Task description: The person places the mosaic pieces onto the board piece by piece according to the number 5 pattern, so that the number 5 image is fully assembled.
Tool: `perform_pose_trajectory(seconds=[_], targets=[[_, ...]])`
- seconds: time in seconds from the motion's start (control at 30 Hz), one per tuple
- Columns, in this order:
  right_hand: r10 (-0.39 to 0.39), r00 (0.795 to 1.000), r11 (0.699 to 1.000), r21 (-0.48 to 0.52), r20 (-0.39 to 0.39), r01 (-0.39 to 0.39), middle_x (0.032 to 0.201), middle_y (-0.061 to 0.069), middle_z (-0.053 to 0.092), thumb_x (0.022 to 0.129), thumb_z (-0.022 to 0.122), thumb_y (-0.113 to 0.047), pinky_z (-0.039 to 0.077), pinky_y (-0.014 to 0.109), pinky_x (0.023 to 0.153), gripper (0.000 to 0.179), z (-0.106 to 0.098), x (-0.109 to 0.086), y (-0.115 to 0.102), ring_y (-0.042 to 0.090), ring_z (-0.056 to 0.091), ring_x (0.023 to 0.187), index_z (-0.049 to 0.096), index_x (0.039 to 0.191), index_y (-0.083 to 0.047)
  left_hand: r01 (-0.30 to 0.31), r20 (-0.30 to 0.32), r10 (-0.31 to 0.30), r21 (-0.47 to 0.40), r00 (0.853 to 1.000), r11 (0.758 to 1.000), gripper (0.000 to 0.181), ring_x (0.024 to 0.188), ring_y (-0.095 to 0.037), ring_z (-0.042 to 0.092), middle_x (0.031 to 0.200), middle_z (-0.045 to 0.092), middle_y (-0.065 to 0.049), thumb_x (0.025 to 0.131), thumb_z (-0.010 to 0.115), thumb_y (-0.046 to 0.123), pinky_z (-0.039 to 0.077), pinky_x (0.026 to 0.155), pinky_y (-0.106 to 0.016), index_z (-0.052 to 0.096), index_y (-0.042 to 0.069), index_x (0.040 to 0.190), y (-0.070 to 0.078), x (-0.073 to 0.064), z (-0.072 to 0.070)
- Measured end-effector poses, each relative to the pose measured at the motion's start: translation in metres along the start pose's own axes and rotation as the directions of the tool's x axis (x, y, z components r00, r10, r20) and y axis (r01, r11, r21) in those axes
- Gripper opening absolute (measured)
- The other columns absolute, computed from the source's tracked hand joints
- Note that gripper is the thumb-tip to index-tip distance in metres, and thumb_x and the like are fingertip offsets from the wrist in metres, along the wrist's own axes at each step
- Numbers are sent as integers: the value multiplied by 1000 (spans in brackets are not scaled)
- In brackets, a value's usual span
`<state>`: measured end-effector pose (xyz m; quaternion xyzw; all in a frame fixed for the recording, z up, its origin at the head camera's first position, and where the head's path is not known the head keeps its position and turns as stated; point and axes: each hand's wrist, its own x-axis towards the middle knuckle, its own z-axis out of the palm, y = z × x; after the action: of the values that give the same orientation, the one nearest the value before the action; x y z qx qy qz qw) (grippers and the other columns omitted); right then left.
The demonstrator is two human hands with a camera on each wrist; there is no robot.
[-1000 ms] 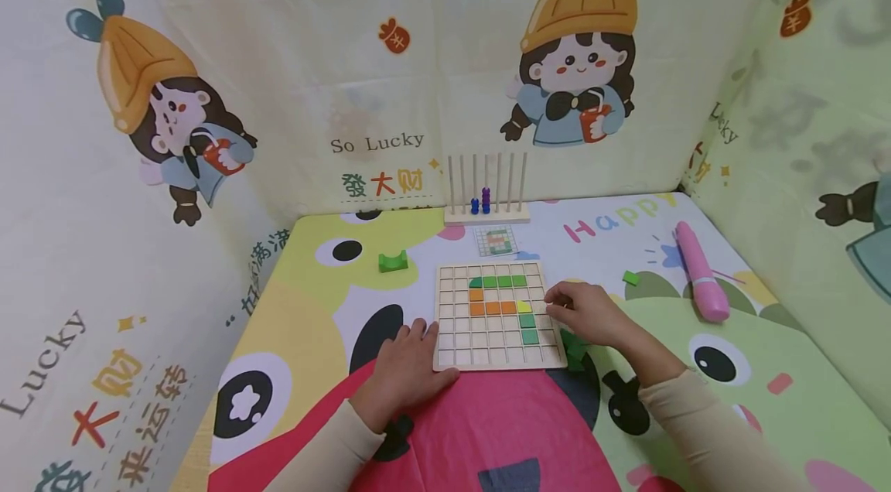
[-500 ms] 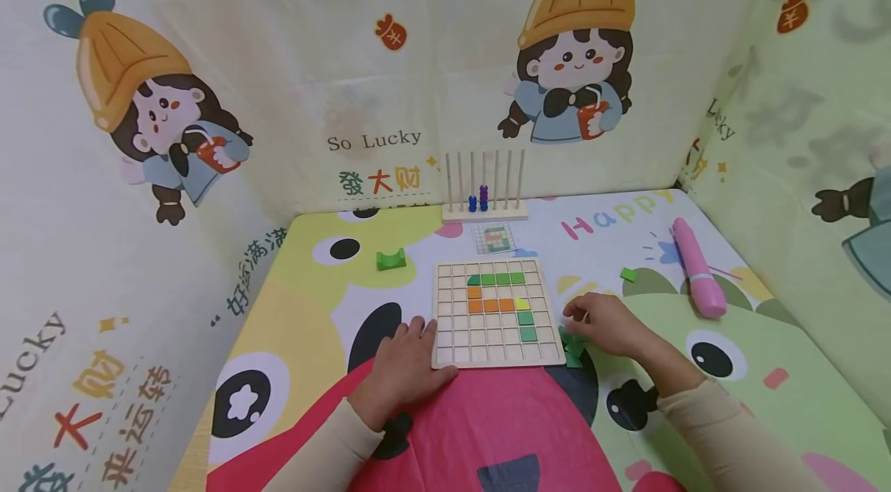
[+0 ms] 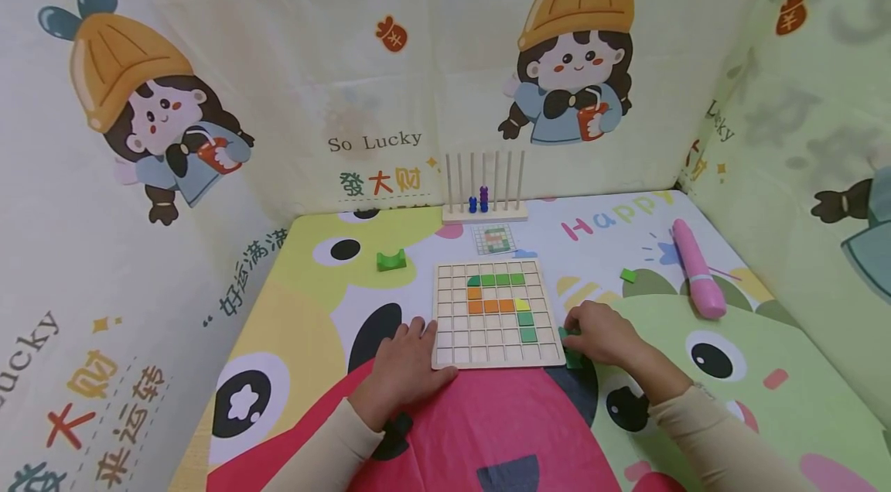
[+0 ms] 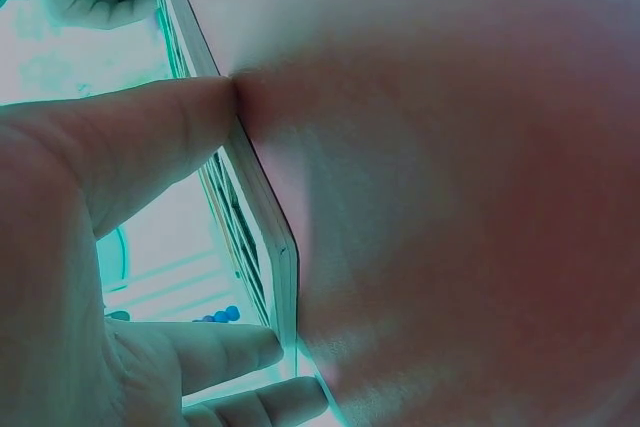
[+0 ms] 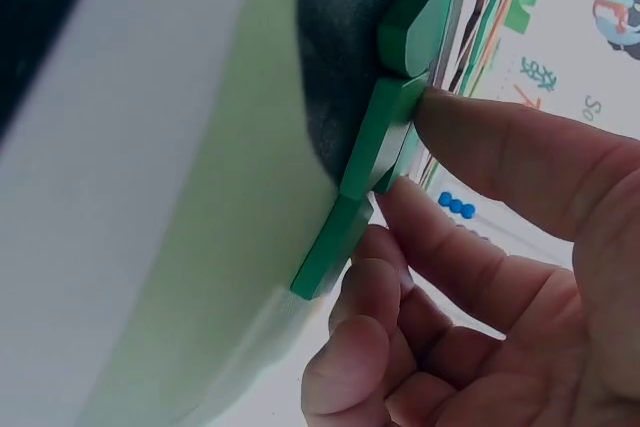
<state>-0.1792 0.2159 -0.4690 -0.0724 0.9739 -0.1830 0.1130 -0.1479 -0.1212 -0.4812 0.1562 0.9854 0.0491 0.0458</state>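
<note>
A wooden grid board point(image 3: 455, 337) lies flat, with green, orange and yellow tiles set in an angular line. My left hand point(image 3: 406, 368) rests against its lower left corner. The fingers point(image 4: 235, 352) lie fairly straight at the left side and the thumb point(image 4: 150, 137) touches the front edge. Beside the board's right edge, my right hand point(image 3: 604, 333) is at a small pile of green tiles point(image 3: 573, 357). In the right wrist view, thumb and index finger pinch a green tile point(image 5: 405, 157); other green tiles point(image 5: 335, 247) lie against it. The curled remaining fingers hold nothing visible.
Behind the board lies a pattern card point(image 3: 494, 239), then a wooden peg stand point(image 3: 487, 216) with blue and purple beads. A green arch block point(image 3: 391, 260) is at left. A loose green tile point(image 3: 629, 275) and a pink wand-like object point(image 3: 698, 271) lie at right.
My right hand has moved from the board's right edge toward me and right, down to the green tiles. The left hand stays in place. The tiles on the board look unchanged.
</note>
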Motion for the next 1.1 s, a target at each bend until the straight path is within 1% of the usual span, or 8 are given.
perform_pose_trajectory(seconds=[0.17, 0.27, 0.37, 0.5, 0.67, 0.77, 0.87, 1.1], targets=[[28, 999, 1000, 3, -22, -28, 82, 4, 64, 84, 80, -19, 50, 35, 64, 19, 4, 1, -1, 19, 55, 74, 73, 96, -5, -5, -9, 5, -4, 1000, 1000, 94, 117, -29, 55, 138, 55, -14, 79, 77, 62, 56, 81, -48, 51, 6, 150, 0, 0, 0], [56, 998, 998, -4, -34, -56, 85, 5, 66, 84, 77, -18, 50, 35, 63, 22, 4, 1, -2, 19, 56, 74, 72, 100, -3, -3, -4, 3, -6, 1000, 1000, 94, 119, -29, 55, 139, 54, -14, 80, 77, 62, 56, 83, -49, 50, 6, 151, 0, 0, 0], [80, 996, 997, -15, -30, -81, 86, 6, 67, 85, 77, -19, 51, 36, 62, 23, 1, -1, -3, 20, 56, 74, 73, 100, -2, -3, -2, 3, -13, 1000, 1000, 94, 119, -29, 55, 140, 54, -14, 80, 77, 62, 56, 84, -49, 50, 7, 151, 1, 0, 0], [77, 997, 997, -17, -22, -78, 79, 4, 64, 86, 77, -20, 49, 35, 60, 17, 0, 0, -3, 20, 56, 71, 73, 91, -4, -2, -6, 2, -17, 1000, 1000, 94, 119, -29, 55, 140, 54, -14, 80, 78, 61, 56, 84, -49, 51, 7, 151, 0, 0, 0], [78, 996, 997, 12, -37, -78, 78, 4, 62, 86, 78, -17, 47, 33, 59, 16, 2, 0, -4, 20, 55, 70, 69, 90, -5, -7, -14, 7, -11, 1000, 1000, 93, 118, -29, 56, 139, 55, -13, 80, 78, 62, 57, 83, -49, 51, 7, 150, 0, -1, -1], [54, 996, 998, 37, -64, -52, 78, 4, 60, 85, 79, -13, 46, 33, 60, 16, 3, -1, -5, 20, 53, 71, 66, 91, -5, -9, -16, 9, -11, 1000, 1000, 92, 118, -29, 56, 139, 55, -13, 80, 77, 61, 56, 83, -49, 51, 7, 150, 0, -1, -1], [4, 996, 998, 56, -92, 1, 78, 3, 59, 85, 79, -9, 45, 33, 62, 16, 3, -2, -5, 19, 52, 71, 64, 91, -7, -9, -15, 8, -11, 1000, 1000, 92, 118, -29, 56, 139, 55, -14, 80, 77, 61, 56, 84, -49, 51, 7, 150, 1, -2, -2], [-62, 991, 989, 128, -122, 77, 82, 4, 61, 88, 71, -3, 46, 32, 65, 10, -6, -1, -2, 20, 54, 76, 64, 95, -6, -6, -10, 5, -11, 1000, 1000, 92, 118, -29, 56, 139, 55, -14, 80, 77, 61, 57, 83, -49, 51, 6, 150, 1, -3, -3]])
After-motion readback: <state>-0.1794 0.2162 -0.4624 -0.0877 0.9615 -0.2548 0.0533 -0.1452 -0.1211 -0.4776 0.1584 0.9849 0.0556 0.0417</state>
